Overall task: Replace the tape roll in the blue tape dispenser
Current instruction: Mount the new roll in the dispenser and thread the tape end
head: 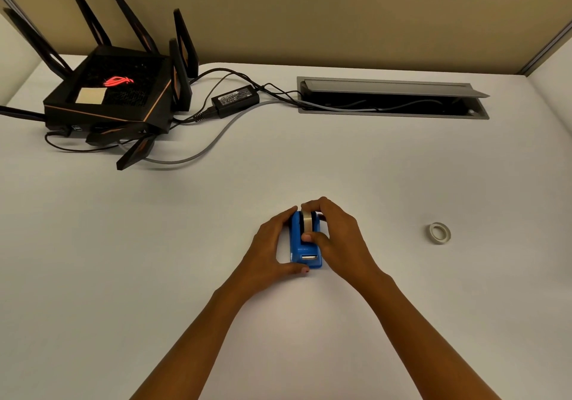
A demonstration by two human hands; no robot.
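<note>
The blue tape dispenser (301, 251) stands on the white desk (278, 167) at its centre, cutter end toward me. A tape roll (307, 220) sits in its cradle. My left hand (272, 245) wraps the dispenser's left side, thumb at the near corner. My right hand (337, 238) covers the right side, thumb and fingers pinching the roll in the cradle. A second, small tape roll (439, 233) lies flat on the desk, well to the right of both hands.
A black router (114, 90) with several antennas sits at the back left, with a power adapter (235, 99) and cables trailing right. An open grey cable tray (390, 99) is set into the desk at the back. A beige partition stands behind.
</note>
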